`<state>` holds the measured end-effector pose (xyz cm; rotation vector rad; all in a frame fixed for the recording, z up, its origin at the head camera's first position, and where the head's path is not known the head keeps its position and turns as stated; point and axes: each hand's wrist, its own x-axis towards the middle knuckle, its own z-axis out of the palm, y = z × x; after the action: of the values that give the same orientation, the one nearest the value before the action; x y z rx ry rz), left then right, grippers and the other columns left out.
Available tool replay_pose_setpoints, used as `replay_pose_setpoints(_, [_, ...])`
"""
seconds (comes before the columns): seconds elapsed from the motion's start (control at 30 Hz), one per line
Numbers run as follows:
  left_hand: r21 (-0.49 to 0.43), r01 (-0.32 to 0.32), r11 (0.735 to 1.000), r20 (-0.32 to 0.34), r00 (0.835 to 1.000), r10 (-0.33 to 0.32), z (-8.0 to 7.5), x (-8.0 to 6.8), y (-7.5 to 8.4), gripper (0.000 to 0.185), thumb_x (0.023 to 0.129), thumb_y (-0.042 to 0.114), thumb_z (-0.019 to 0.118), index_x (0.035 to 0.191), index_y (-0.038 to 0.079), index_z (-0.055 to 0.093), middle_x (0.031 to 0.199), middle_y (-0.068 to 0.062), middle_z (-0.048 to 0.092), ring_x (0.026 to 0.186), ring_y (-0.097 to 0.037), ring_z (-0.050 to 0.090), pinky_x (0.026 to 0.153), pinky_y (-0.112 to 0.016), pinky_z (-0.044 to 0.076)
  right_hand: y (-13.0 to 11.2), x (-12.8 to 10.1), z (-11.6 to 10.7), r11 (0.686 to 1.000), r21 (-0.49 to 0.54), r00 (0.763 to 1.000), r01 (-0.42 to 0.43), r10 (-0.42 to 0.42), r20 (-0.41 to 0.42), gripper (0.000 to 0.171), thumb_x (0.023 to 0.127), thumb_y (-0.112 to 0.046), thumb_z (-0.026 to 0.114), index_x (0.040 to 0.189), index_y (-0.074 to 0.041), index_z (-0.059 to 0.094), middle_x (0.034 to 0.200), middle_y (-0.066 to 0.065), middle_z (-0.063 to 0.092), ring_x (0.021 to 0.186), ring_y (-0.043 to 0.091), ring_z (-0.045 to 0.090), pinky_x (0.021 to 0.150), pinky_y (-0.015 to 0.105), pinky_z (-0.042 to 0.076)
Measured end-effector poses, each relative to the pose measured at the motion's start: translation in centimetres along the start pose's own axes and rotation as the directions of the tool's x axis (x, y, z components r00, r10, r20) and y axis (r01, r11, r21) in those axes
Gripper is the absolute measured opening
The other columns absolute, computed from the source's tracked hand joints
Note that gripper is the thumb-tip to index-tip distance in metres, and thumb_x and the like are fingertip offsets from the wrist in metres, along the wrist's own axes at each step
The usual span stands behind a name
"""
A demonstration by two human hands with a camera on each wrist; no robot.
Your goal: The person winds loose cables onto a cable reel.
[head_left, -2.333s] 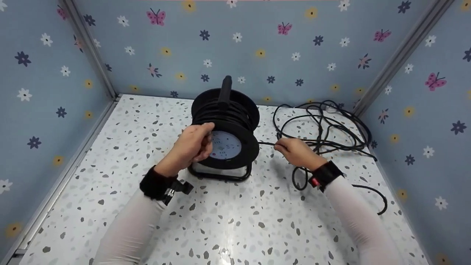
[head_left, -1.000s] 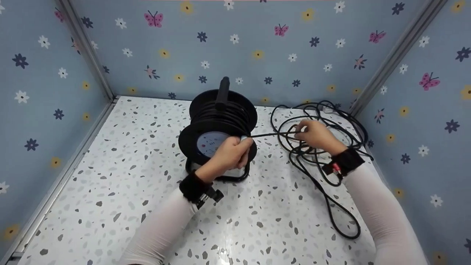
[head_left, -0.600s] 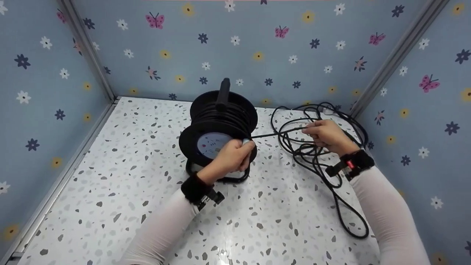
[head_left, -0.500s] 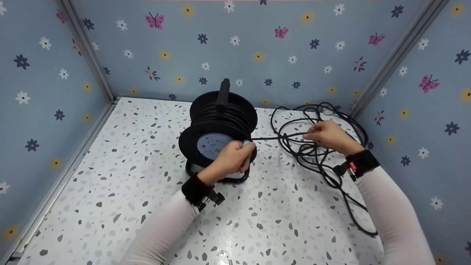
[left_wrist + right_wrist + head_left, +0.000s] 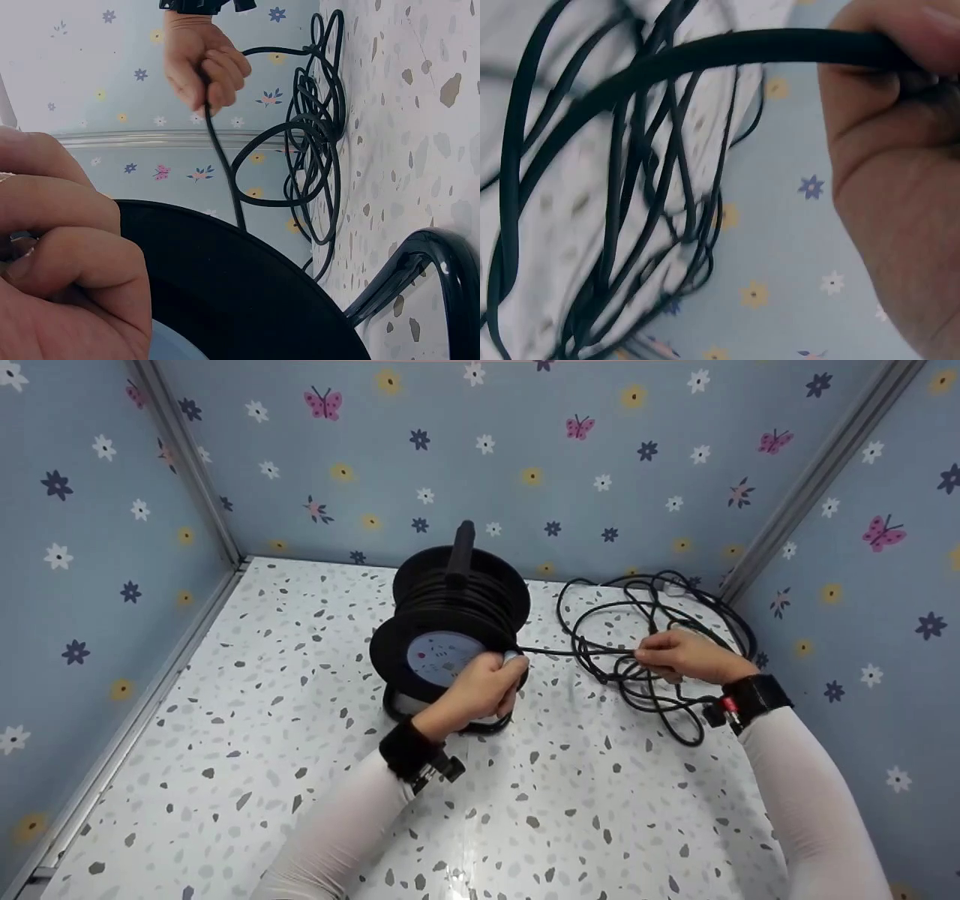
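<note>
Reel crank (image 5: 510,658) being gripped by left hand (image 5: 480,690) | cable (image 5: 577,650) being pinched by right hand (image 5: 686,656) | risk: loose coils (image 5: 660,615) at back-right corner snagging, tipping reel (image 5: 450,622).

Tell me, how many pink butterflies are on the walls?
5 in the head view: three on the back wall, at the left, middle and right; one on the right wall; one partly seen on the left wall. More may be out of view.
</note>
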<state>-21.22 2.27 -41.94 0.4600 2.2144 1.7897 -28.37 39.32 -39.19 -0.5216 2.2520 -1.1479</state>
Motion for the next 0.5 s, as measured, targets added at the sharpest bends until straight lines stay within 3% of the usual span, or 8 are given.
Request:
replay_pose_setpoints(0.13, [-0.038, 0.015, 0.999, 0.007, 1.000, -0.015, 0.6, 0.1, -0.5, 0.064, 0.082, 0.059, 0.045, 0.051, 0.004, 0.049, 0.038, -0.013, 0.046, 0.028, -0.020, 0.037, 0.026, -0.030, 0.025, -0.4, 0.1, 0.2, 0.968, -0.250, 0.997, -0.023, 0.003, -0.081, 0.026, 0.087, -0.039, 0.052, 0.089, -0.015, 0.061, 0.061, 0.007, 0.045, 0.048, 0.023, 0.040, 0.046, 0.038, 0.040])
replay_pose_setpoints(0.27, [-0.001, 0.012, 1.000, 0.002, 1.000, -0.012, 1.2, 0.1, -1.4, 0.064, 0.082, 0.059, 0.044, 0.050, 0.004, 0.049, 0.037, -0.012, 0.046, 0.029, -0.025, 0.039, 0.026, -0.032, 0.028, -1.1, 0.9, 0.7, 0.902, -0.432, 0.989, -0.018, -0.047, -0.139, 0.021, 0.087, -0.045, 0.049, 0.087, -0.029, 0.062, 0.062, 0.006, 0.052, 0.050, 0.020, 0.047, 0.050, 0.035, 0.043])
replay_pose_setpoints(0.37, [0.064, 0.015, 0.998, -0.009, 1.000, -0.015, 1.5, 0.1, -2.1, 0.066, 0.081, 0.062, 0.041, 0.048, 0.006, 0.049, 0.038, -0.012, 0.047, 0.028, -0.023, 0.039, 0.025, -0.032, 0.029, -1.3, 1.8, 1.2, 0.870, -0.494, 0.985, 0.004, -0.090, -0.150, 0.020, 0.087, -0.047, 0.047, 0.085, -0.031, 0.059, 0.066, 0.003, 0.053, 0.054, 0.019, 0.047, 0.052, 0.034, 0.042])
replay_pose_setpoints(0.5, [0.155, 0.025, 0.988, -0.018, 1.000, -0.022, 1.7, 0.1, -3.2, 0.066, 0.081, 0.065, 0.038, 0.048, 0.009, 0.050, 0.038, -0.011, 0.050, 0.028, -0.020, 0.041, 0.027, -0.030, 0.030, -1.3, 2.5, 1.8, 0.879, -0.476, 0.981, 0.014, -0.105, -0.166, 0.024, 0.088, -0.046, 0.045, 0.082, -0.028, 0.058, 0.067, 0.000, 0.050, 0.055, 0.017, 0.045, 0.051, 0.033, 0.041])
